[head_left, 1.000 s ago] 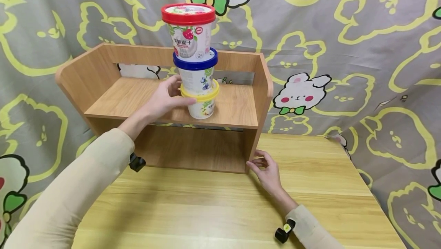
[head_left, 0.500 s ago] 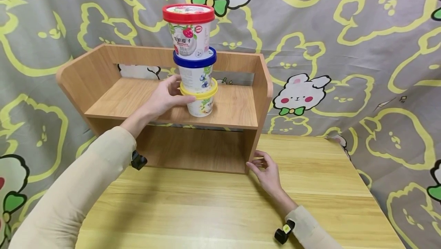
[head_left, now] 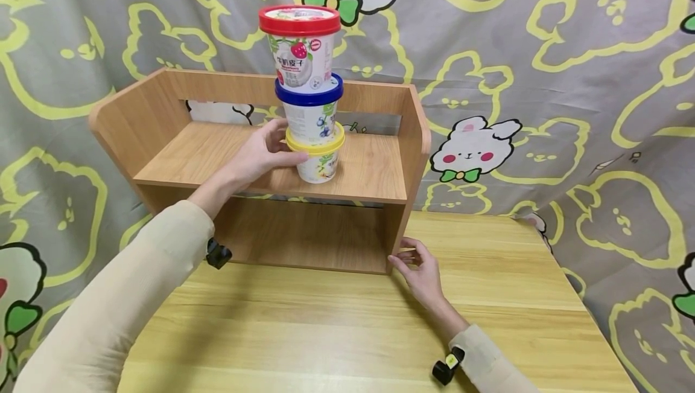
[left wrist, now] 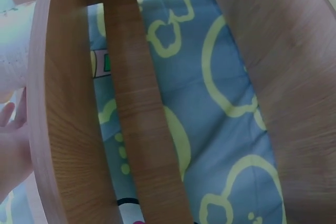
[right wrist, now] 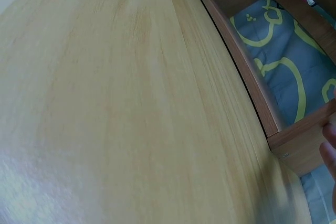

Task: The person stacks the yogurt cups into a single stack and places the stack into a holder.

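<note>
In the head view three paper ice-cream cups stand in a stack. On top is the red-lidded cup (head_left: 301, 49), below it the blue-lidded cup (head_left: 309, 118), and lowest the yellow-lidded cup (head_left: 319, 166). My left hand (head_left: 257, 154) grips the yellow-lidded cup near its rim, thumb in front, other fingers mostly hidden behind. The stack is over the upper board of a wooden desk shelf (head_left: 374, 166); whether its base touches the board I cannot tell. My right hand (head_left: 423, 269) rests against the shelf's lower right side, thumb at the front edge.
The shelf has side panels, a back rail and a lower compartment (head_left: 304, 236). It stands on a light wood table (head_left: 326, 326). A patterned grey curtain (head_left: 543, 97) hangs behind and beside it.
The stack of cups, with my left hand on it, has shifted very slightly up and back in the head view. My right hand and the shelf have stayed still.
</note>
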A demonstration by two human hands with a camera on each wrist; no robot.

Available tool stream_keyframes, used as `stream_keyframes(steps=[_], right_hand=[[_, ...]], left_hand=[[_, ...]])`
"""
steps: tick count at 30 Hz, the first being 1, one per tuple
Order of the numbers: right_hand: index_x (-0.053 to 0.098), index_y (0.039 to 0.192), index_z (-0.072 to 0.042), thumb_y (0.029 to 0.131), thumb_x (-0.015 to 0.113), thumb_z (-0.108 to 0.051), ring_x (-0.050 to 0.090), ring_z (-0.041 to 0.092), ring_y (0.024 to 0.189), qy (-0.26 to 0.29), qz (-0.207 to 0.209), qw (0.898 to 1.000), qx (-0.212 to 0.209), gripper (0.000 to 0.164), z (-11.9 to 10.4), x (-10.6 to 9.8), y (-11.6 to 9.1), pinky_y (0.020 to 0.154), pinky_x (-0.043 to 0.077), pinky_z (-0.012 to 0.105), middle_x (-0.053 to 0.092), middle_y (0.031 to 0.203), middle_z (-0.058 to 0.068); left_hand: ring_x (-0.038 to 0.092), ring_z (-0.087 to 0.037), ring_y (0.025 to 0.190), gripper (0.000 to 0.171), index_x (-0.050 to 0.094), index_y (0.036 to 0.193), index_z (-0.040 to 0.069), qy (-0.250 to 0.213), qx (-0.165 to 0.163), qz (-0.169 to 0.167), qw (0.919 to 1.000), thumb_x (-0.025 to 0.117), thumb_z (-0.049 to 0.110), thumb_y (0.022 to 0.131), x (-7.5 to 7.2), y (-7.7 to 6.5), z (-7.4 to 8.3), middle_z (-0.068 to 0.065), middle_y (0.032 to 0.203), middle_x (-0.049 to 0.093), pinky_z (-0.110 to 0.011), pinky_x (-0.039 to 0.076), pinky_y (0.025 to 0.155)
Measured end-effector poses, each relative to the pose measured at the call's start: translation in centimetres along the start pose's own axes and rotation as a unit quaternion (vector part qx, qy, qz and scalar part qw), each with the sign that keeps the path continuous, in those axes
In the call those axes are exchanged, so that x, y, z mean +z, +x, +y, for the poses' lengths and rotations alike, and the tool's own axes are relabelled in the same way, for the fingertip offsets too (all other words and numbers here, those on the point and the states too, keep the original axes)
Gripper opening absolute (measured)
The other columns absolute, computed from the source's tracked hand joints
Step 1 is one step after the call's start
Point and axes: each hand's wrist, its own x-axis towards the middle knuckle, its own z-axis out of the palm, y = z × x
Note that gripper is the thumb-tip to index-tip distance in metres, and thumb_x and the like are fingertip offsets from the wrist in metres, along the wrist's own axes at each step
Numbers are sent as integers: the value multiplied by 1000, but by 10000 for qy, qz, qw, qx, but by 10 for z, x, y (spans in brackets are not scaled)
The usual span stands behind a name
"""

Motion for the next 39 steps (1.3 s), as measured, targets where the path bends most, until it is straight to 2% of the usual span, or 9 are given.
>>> stream_keyframes(steps=[7, 11, 14, 16, 19, 26, 30, 36, 39], right_hand=[[66, 122, 9, 85, 80, 11, 71, 8, 86, 34, -24, 10000, -54, 40, 1, -1, -1, 80, 61, 17, 72, 116, 27], [66, 122, 11, 84, 80, 11, 72, 8, 86, 51, -38, 9999, -108, 40, -1, -1, -1, 80, 61, 18, 72, 116, 27], [66, 122, 11, 84, 80, 11, 72, 6, 86, 43, -51, 9999, -92, 40, -2, -1, -2, 80, 61, 18, 72, 116, 27], [66, 122, 11, 85, 80, 11, 71, 5, 86, 41, -63, 10000, -62, 40, -2, -1, -2, 80, 61, 18, 72, 116, 27], [66, 122, 10, 85, 80, 10, 71, 6, 87, 27, -79, 10000, -7, 40, -3, -1, -2, 81, 61, 18, 72, 117, 27], [65, 124, 9, 86, 80, 10, 72, 8, 88, -8, -89, 9999, 76, 40, -3, -2, -1, 82, 61, 20, 71, 118, 26], [65, 123, 10, 86, 80, 10, 71, 7, 87, -11, -83, 9999, 103, 40, -3, -1, -1, 82, 61, 20, 71, 118, 26], [65, 123, 10, 85, 79, 11, 71, 6, 87, 22, -36, 9999, 103, 40, -2, 0, -1, 81, 61, 19, 71, 117, 27], [65, 123, 10, 86, 79, 11, 70, 5, 87, 13, -37, 10000, 87, 40, -1, 0, -1, 81, 61, 18, 71, 118, 27]], left_hand=[[53, -35, 144, 80, 29, 165, 16, -3, -4, 55, 10000, 72, 19, 98, -1, -15, -3, -15, 162, 47, -52, 45, 122], [56, -32, 141, 75, 30, 165, 17, -113, 82, 222, 9997, 69, 15, 100, -5, -28, -6, -15, 160, 48, -34, 54, 113], [63, -22, 132, 70, 34, 163, 13, -250, 249, 345, 9988, 67, 10, 101, -8, -38, -11, -17, 157, 51, -21, 58, 102], [66, -15, 126, 68, 35, 162, 10, -277, 389, 411, 9980, 66, 8, 101, -9, -45, -14, -18, 154, 53, -18, 59, 98], [69, -8, 121, 63, 40, 159, 9, -346, 591, 462, 9966, 66, 7, 102, -11, -56, -17, -16, 149, 58, -18, 60, 96], [73, -11, 117, 53, 54, 148, 14, -765, 1202, 537, 9883, 65, -4, 99, -10, -78, -18, 4, 132, 72, -22, 63, 92], [74, -12, 115, 52, 57, 145, 13, -910, 1411, 532, 9844, 64, -8, 98, -5, -88, -19, 0, 130, 74, -24, 64, 92], [74, -14, 116, 55, 59, 142, 9, -1057, 1831, 215, 9772, 61, -18, 95, 4, -100, -26, -4, 129, 75, -25, 63, 95], [75, -14, 115, 54, 60, 140, 2, -1041, 2076, 146, 9726, 59, -23, 92, 11, -105, -31, -4, 127, 76, -23, 63, 93]])
